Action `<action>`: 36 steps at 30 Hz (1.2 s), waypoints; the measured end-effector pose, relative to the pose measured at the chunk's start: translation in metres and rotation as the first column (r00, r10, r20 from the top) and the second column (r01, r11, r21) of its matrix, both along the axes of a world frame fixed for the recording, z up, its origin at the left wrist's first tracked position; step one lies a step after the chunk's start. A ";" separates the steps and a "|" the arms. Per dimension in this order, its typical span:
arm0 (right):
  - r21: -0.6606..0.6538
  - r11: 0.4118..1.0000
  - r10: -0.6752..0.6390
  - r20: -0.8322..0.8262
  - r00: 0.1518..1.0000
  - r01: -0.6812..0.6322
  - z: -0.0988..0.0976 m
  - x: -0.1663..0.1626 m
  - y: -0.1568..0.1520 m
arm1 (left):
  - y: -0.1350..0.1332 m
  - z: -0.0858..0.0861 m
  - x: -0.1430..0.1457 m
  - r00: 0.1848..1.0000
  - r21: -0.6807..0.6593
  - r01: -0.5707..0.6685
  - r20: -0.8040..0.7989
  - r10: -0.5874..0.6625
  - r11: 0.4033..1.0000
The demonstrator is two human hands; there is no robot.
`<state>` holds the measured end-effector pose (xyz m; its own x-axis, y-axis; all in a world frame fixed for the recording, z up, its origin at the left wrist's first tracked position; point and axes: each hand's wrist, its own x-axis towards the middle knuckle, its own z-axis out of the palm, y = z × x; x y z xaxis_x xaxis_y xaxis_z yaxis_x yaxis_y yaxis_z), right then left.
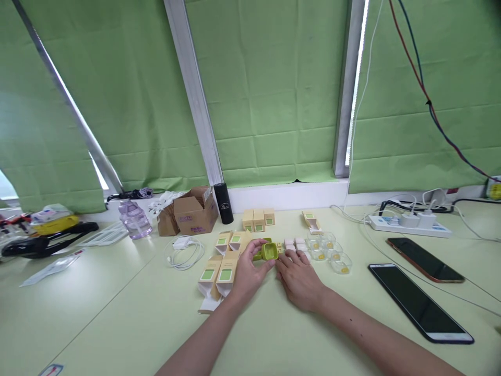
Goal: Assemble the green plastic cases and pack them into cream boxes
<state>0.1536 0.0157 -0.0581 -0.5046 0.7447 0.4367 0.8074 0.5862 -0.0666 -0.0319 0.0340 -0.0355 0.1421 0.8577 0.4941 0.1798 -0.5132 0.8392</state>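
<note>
1. Both forearms come in from the bottom edge and converge mid-table (117,324).
2. Left hand (247,275): fingers curled, thumb and fingertips pinching a small green case (270,251) at its left side. Case sits just beyond the fingertips, away from me, roughly centred between both hands.
3. Right hand (299,279): lying palm-down, fingers loosely spread, holding nothing. Fingertips end just beside the case's right edge; can't tell if they touch it.
4. Case looks squarish, no clear long axis. A second green piece (257,255) peeks out behind my left thumb. Left hand is the one on it; right is close by.
5. Left of my left hand: tan cartons with green labels (217,272), lying flat, some with flaps open. Three more stand upright (258,219) farther back.
6. Right of the case: small pale pink pieces (294,243), then clear plastic trays (331,253) with yellow bits inside.
7. Far right: two phones (420,303), power strip (409,223). Far left: cardboard box (194,210), black cylinder (223,203), white cable (183,253).
</note>
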 end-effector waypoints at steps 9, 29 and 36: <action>0.107 0.994 0.050 -0.338 0.940 -0.015 0.005 0.016 -0.003 | -0.003 0.003 0.002 1.000 -0.044 0.002 0.021 -0.001 0.999; -0.292 0.907 -0.248 -0.953 0.177 -0.304 0.017 0.028 -0.004 | -0.023 0.011 0.013 0.986 -0.088 -0.008 -0.165 -0.007 0.996; -0.356 0.827 -0.369 -0.928 0.058 -0.435 0.018 0.026 -0.005 | -0.024 0.010 0.013 0.982 -0.081 -0.005 -0.187 -0.010 0.997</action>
<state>0.1795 0.0105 -0.0404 0.0389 0.9873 0.1541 -0.2682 0.1588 -0.9502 -0.0186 0.0104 -0.0253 0.2273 0.8933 0.3879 0.3360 -0.4458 0.8297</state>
